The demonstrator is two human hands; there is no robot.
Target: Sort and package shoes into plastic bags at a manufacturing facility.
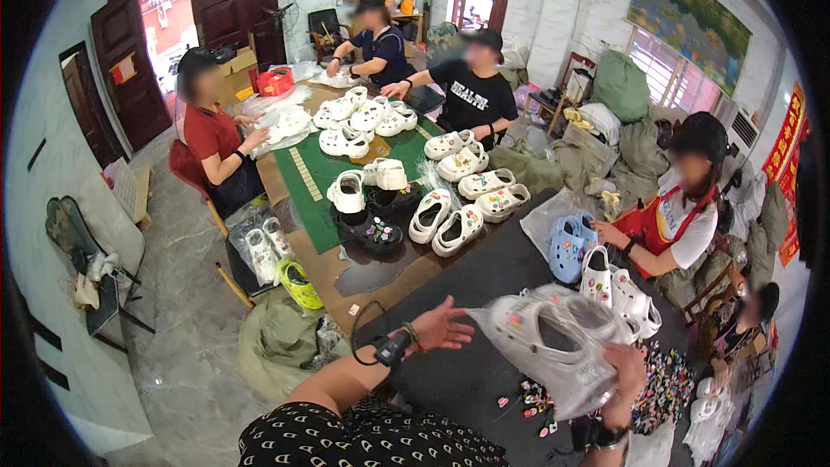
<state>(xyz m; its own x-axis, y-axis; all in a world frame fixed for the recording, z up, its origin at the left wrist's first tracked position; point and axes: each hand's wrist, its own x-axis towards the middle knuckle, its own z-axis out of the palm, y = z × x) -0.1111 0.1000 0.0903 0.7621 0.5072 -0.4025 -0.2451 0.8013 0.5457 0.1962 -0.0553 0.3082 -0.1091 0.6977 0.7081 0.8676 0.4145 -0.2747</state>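
A clear plastic bag (510,329) with a pair of white clogs (558,329) inside is held up over the dark table. My right hand (626,374) grips its right side, fingers partly behind the plastic. At the bag's left corner, my left hand (439,326) is stretched out with its fingers apart; whether a fingertip touches the plastic is unclear. Small colourful shoe charms (661,389) lie in a heap beside my right hand, and a smaller group of charms (536,398) sits under the bag. Just beyond the bag stand white clogs with charms (596,281).
Blue clogs (571,246) are before a person in a red apron (670,216). More white clogs (458,229) and black clogs (372,229) cover the far table, with a green mat (303,207). Several other people sit around it. Green sacks (622,86) are piled at the right wall.
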